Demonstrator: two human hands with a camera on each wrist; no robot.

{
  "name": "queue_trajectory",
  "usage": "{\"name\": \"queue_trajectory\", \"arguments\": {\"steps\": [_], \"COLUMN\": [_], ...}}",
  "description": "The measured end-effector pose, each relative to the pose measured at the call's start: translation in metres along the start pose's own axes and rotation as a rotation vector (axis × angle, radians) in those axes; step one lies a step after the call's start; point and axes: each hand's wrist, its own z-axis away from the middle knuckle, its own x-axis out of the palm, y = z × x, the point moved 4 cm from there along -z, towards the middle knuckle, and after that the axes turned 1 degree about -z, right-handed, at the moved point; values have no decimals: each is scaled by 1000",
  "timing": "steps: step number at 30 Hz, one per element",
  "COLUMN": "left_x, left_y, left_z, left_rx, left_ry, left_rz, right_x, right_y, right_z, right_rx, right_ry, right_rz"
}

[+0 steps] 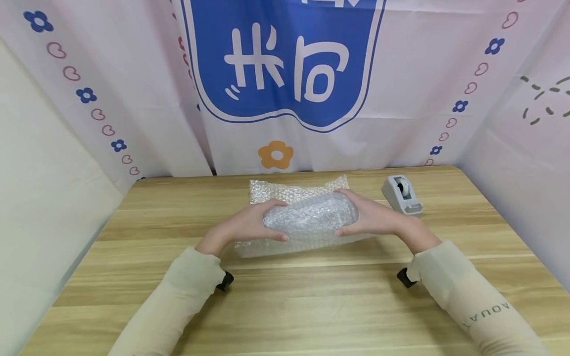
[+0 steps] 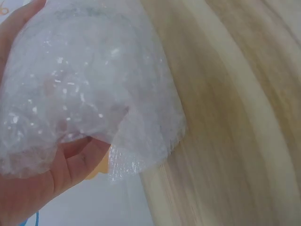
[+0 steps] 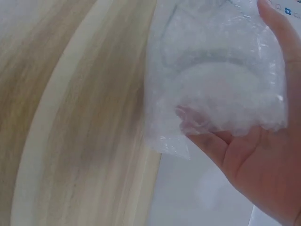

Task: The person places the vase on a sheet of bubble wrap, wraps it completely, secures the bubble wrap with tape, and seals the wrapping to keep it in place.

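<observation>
A roll of clear bubble wrap (image 1: 311,216) lies across the middle of the table, wound round something whose kind I cannot tell. In the right wrist view a rounded, rim-like outline shows through the wrapped end (image 3: 216,70). My left hand (image 1: 247,223) grips the left end of the roll, thumb on the near side and fingers over the far side. Around the right end curls my right hand (image 1: 373,216) in the same way. Loose bubble wrap spreads out beyond the roll and also in front of it. The left wrist view shows a free flap (image 2: 146,136) beside the thumb.
A grey tape dispenser (image 1: 402,194) with a roll of tape stands at the back right of the wooden table (image 1: 307,306). Behind the table's back edge hangs a printed cloth (image 1: 169,138). Pale walls rise on the left and right.
</observation>
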Motion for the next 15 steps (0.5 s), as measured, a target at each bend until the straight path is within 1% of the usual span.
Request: {"name": "queue_trajectory", "arguments": {"steps": [3,7,15], "left_x": [-2,-4,-5], "left_y": [-2,-4,-6], "left_z": [-1,-2,-3], "left_rx": [-10,-20,-28], "left_ry": [-16,-29,-60], "left_rz": [9,22,58], "right_x": [1,1,1], "right_y": [1,0,1], "right_z": [0,0,0], "right_rx": [-3,-1,11], "right_ry": [13,16,-4], "right_rz": [24,29,-69]}}
